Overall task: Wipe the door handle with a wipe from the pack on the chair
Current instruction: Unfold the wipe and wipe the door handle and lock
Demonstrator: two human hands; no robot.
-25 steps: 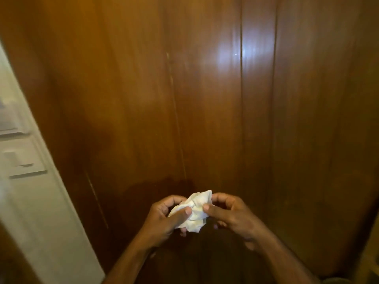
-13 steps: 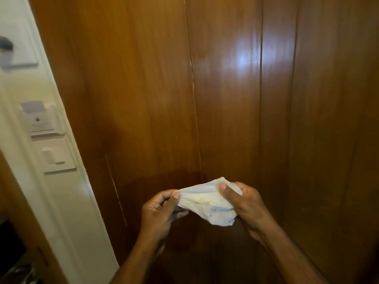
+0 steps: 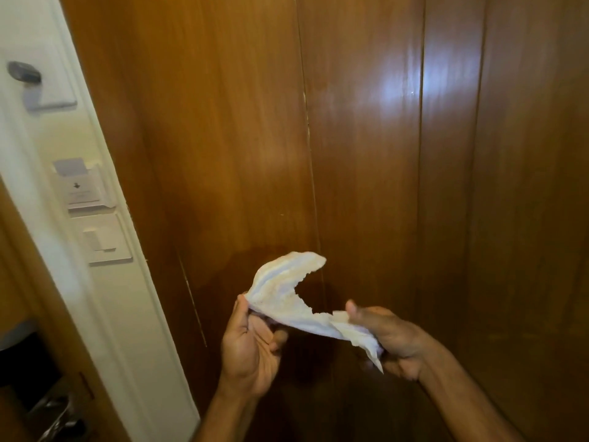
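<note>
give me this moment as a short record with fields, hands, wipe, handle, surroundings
left hand: left hand pinches one end of the wipe between thumb and fingers
right hand: right hand grips the other end
wipe: white, partly unfolded, stretched between both hands, one flap standing up
door handle: metal door handle at bottom left, apart from the wipe, not touched
surroundings: wooden panels ahead; white wall strip on the left with a card holder above a light switch
stage: wipe being opened, wiping not yet begun

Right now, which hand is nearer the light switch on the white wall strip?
Left. The left hand is right of and below the light switch; the right hand is farther right, across the wipe.
</note>
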